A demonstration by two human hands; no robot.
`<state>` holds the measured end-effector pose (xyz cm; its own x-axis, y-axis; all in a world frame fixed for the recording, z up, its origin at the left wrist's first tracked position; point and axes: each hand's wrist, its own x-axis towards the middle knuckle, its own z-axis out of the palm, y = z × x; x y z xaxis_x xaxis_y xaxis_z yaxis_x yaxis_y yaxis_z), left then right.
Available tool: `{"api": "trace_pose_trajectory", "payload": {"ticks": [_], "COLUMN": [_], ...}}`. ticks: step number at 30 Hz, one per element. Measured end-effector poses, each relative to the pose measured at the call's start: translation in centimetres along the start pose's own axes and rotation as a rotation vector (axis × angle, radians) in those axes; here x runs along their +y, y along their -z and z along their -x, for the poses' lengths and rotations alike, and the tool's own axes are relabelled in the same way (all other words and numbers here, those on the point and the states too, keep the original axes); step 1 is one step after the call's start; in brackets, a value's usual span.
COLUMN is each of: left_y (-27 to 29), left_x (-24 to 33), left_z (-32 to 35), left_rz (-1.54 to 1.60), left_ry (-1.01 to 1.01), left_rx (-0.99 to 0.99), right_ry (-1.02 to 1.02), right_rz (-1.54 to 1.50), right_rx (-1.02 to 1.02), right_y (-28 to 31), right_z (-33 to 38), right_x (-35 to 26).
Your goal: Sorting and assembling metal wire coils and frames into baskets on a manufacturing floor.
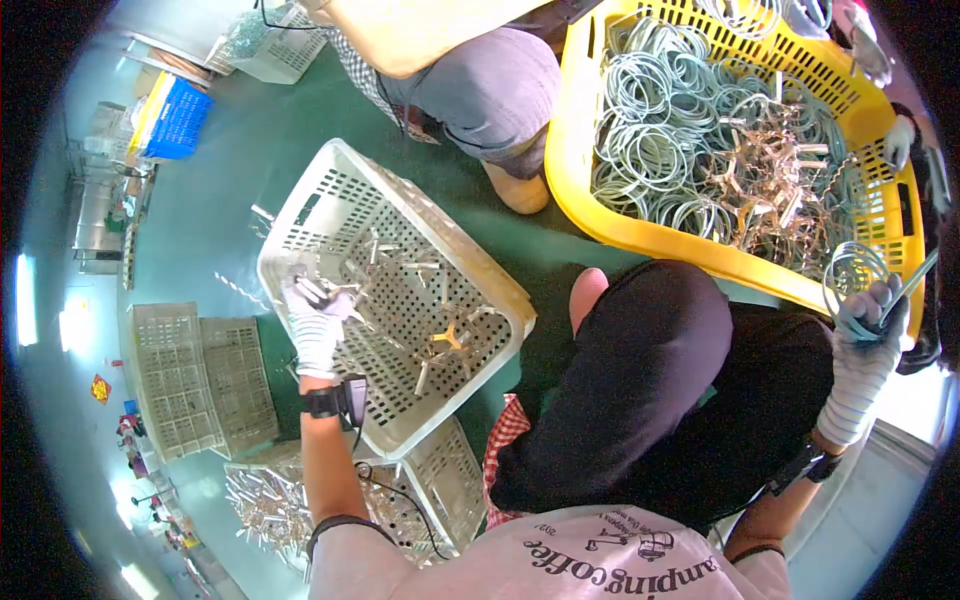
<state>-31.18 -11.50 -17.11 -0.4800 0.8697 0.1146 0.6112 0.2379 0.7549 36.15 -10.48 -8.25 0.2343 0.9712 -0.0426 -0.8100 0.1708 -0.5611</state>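
Two gloved hands work beside the white crate [300,215]: the left hand [315,325] reaches into it, fingers clamped on small metal parts [318,291]. Right of the crate, the right hand [865,345] grips a wire ring [855,268] beside the yellow basket [570,150] beyond.

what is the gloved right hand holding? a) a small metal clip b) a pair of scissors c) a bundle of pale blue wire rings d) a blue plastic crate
c: the white-gloved right hand grips a bundle of pale blue wire rings at the rim of the yellow plastic basket, which is full of the same rings.
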Motion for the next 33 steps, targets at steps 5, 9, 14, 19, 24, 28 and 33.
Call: {"api": "trace_pose_trajectory", "payload": {"ticks": [5, 9, 14, 19, 24, 28, 33], "left_y": [3.7, 3.5, -0.8, -10.6, -26.5, -27.4, -18.7], "left_x": [11.2, 21.7, 28.8, 38.3, 46.2, 46.5, 40.1], "left_z": [2.3, 7.2, 9.9, 9.2, 8.3, 7.0, 5.2], "left_rz": [0.123, -0.05, 0.285, 0.192, 0.462, -0.068, 0.072], "left_ry": [-0.153, -0.068, -0.772, -1.295, -1.503, -1.356, -1.126], "left_rx": [0.036, 0.069, -0.139, -0.375, -0.669, -0.754, -0.854], "right_ry": [-0.006, 0.082, 0.132, 0.199, 0.262, 0.2, 0.177], "right_rz": [-0.088, -0.038, -0.098, -0.114, -0.155, -0.231, -0.198], "right_rx": [-0.101, 0.168, 0.149, 0.309, 0.277, 0.298, 0.097], "right_y": [1.4, -2.3, -2.4, -2.6, -1.1, -2.2, -0.9], "right_z": [-0.1, 0.9, 0.7, 1.2, 1.6, 1.7, 1.3], "right_x": [-0.1, 1.6, 2.3, 1.6, 0.4, 1.4, 1.6]}}
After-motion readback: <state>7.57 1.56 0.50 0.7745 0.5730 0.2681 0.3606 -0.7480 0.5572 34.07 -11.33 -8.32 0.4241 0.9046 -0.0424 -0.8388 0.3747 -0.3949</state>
